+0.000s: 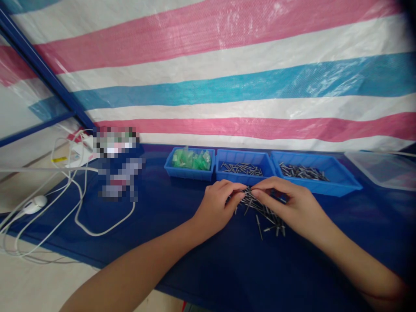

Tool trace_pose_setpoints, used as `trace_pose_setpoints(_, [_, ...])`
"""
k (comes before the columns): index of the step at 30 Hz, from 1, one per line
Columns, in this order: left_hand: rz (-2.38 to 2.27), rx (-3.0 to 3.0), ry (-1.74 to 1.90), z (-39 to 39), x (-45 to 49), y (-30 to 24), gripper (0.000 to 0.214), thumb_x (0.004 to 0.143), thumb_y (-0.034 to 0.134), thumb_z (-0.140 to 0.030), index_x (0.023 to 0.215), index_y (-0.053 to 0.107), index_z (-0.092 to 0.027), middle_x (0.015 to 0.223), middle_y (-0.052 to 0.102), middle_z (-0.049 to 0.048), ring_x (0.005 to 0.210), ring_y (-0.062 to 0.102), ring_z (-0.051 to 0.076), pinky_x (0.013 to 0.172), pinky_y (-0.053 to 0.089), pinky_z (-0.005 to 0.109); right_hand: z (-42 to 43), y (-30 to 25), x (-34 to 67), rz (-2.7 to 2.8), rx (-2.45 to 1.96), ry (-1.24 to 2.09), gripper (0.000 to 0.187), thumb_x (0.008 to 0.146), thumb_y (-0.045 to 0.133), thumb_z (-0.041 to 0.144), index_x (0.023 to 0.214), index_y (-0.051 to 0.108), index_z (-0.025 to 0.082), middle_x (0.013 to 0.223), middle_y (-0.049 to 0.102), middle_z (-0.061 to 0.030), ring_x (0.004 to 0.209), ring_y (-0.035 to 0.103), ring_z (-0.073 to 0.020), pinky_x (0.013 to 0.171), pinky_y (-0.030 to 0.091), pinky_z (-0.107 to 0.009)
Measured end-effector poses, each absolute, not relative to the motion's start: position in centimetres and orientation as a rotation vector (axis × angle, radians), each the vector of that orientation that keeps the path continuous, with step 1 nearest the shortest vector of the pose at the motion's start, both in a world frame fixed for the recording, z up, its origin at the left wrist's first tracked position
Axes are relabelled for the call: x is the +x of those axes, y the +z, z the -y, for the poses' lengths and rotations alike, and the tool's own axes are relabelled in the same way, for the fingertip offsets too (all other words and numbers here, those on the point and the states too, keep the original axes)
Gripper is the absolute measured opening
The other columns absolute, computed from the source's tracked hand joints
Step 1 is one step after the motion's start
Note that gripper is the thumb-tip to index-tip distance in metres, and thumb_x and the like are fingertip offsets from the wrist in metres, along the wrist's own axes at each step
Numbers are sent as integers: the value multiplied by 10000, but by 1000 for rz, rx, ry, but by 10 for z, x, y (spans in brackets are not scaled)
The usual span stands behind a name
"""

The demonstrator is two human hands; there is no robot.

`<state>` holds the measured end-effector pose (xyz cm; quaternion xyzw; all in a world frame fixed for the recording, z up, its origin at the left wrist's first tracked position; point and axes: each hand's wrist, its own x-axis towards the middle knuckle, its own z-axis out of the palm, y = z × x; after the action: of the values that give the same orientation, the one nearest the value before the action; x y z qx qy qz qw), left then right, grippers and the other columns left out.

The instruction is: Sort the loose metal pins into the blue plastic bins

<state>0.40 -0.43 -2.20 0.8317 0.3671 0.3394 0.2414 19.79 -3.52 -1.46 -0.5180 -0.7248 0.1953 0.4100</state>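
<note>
A loose pile of thin metal nails [264, 214] lies on the dark blue table cover [182, 255] in front of three blue bins. My left hand [216, 206] and my right hand [287, 203] meet over the pile's far end, fingertips pinched together on a few nails. What exactly sits between the fingertips is too small to make out beyond dark metal pins. Both forearms reach in from the lower edge.
Behind the hands stand a blue bin of green plastic pieces [190, 162], a middle bin of nails [243, 170] and a right bin of nails [313, 175]. A clear plastic tray [381, 169] sits at far right. White cables [69, 190] loop at left. A striped tarp [227, 73] backs the table.
</note>
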Motion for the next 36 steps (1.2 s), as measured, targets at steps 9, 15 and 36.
trace_pose_setpoints(9, [-899, 2401, 873, 11, 4, -24, 173, 915, 538, -300, 1003, 645, -197, 1020, 652, 47, 948, 574, 185, 842, 434, 315, 40, -15, 189, 1762, -1243, 545, 152, 848, 611, 371, 852, 682, 236, 841, 685, -30, 789, 637, -174, 696, 499, -301])
trace_pose_setpoints(15, [-894, 2278, 1002, 9, 5, -25, 137, 893, 574, -301, 941, 620, -180, 1009, 580, 74, 992, 560, 192, 897, 458, 337, 41, -12, 190, 1814, -1169, 569, 111, 856, 611, 321, 890, 688, 249, 889, 689, -22, 832, 637, -158, 741, 501, -293])
trace_pose_setpoints(36, [-1064, 2487, 643, 14, 2, -22, 212, 883, 577, -399, 982, 678, -241, 1068, 631, 39, 1043, 523, 226, 867, 413, 374, 27, 12, 272, 1718, -1888, -501, 372, 916, 318, 414, 780, 607, 222, 804, 669, -140, 816, 627, -359, 687, 445, -444])
